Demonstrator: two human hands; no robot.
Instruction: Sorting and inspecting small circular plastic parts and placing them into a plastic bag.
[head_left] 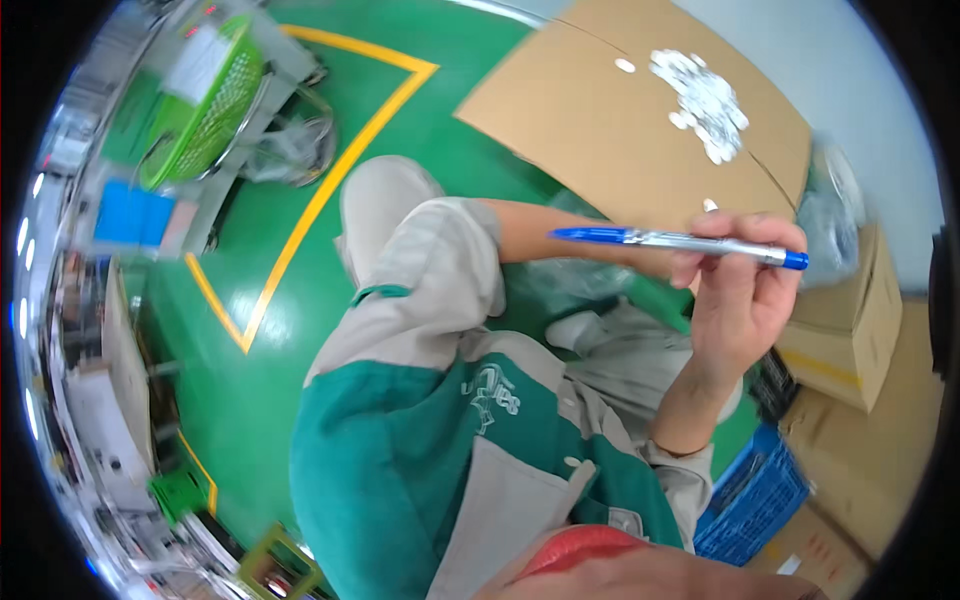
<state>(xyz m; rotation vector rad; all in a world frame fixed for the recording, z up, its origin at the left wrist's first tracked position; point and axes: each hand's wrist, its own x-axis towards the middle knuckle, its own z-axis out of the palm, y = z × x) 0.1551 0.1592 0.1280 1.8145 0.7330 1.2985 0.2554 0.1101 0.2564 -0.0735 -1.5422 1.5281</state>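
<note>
Green-beige jacket (360, 430), pale sleeves (440, 250), white emblem (491, 394)

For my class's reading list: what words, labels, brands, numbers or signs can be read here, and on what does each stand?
Jacket: pale lettering with a drawn emblem; I won't copy the wording.
Lower-right cardboard box: red marks, too small and blurred to read.
Paper at the green basket: too blurred to read.
Pen in the right hand: no text can be made out.
</note>
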